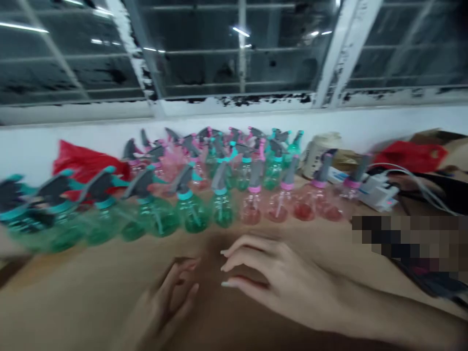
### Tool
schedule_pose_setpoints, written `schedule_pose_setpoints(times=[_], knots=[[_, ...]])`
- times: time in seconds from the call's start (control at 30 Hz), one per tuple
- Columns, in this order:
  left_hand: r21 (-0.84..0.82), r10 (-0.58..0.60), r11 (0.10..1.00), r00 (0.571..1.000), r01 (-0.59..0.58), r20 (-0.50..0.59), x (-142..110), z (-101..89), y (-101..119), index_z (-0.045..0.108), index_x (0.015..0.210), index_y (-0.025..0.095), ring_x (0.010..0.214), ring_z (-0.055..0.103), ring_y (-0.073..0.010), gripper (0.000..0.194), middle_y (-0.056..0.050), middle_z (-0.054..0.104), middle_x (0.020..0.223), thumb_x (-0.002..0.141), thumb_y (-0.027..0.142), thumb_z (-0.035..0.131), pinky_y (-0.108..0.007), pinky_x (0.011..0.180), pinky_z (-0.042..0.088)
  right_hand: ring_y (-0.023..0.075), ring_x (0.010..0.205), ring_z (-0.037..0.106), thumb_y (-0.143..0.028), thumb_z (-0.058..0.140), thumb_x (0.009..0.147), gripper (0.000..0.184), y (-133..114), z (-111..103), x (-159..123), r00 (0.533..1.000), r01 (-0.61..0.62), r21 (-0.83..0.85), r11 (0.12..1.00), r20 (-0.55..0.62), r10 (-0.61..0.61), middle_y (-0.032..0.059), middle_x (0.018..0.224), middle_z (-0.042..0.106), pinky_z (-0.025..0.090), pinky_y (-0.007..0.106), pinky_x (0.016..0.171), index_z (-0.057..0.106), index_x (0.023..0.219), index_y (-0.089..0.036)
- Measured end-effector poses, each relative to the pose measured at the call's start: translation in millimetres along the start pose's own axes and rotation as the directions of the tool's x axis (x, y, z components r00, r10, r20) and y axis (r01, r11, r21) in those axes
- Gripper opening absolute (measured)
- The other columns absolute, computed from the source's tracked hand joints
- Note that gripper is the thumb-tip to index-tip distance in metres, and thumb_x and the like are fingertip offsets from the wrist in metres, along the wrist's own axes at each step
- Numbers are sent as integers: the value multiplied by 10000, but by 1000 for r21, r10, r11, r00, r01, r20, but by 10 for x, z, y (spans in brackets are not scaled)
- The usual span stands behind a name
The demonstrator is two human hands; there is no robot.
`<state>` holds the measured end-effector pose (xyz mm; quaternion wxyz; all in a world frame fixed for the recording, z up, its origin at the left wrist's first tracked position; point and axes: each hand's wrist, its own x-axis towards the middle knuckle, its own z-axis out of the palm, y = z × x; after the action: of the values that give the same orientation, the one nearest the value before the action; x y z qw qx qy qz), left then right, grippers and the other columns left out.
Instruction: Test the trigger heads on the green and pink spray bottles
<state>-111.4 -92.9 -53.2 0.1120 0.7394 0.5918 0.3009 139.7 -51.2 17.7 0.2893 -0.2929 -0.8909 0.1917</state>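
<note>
Green see-through round plastic spray bottles with grey-and-turquoise triggers point(195, 214) and pink see-through spray bottles with grey-and-pink tops point(251, 207) line the tan surface point(91, 287). Nearer, the right hand point(281, 273) and left hand point(161, 300) (slightly blurred) face each other, apart, both released, fingers loosely bent.
</note>
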Motion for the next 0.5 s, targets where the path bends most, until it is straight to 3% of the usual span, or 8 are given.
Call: schedule_pose_setpoints(times=[0.1,0.23,0.33,0.5], knots=[[36,-101,994,993,103,-65,-237,-256,-209,540,1088,299,841,676,-219,239,-27,651,1028,859,357,504,-344,708,576,105,901,613,-258,533,890,120,-124,333,362,987,146,97,984,54,-152,-4,1021,639,476,224,817,630,946,-215],[-8,-179,984,979,179,-102,-412,-746,-526,528,1061,274,846,653,-203,207,-31,626,1015,859,317,521,-329,685,561,121,923,605,-238,527,891,132,-311,863,790,954,231,220,948,138,-265,2,1011,638,472,258,851,627,976,-221],[-136,-342,938,917,320,-204,-454,-1131,-834,576,985,209,830,647,-214,204,-67,627,1007,828,339,567,-338,655,552,138,932,606,-229,535,884,135,-436,1239,1031,927,258,298,919,191,-323,15,991,644,474,285,863,625,983,-211],[-133,-407,912,815,388,-411,-411,-1536,-1440,538,1005,152,908,624,-227,223,-87,612,964,856,318,527,-351,692,547,134,909,616,-183,574,848,140,-572,1669,1278,921,262,407,875,167,-353,15,975,645,490,275,832,608,982,-206]])
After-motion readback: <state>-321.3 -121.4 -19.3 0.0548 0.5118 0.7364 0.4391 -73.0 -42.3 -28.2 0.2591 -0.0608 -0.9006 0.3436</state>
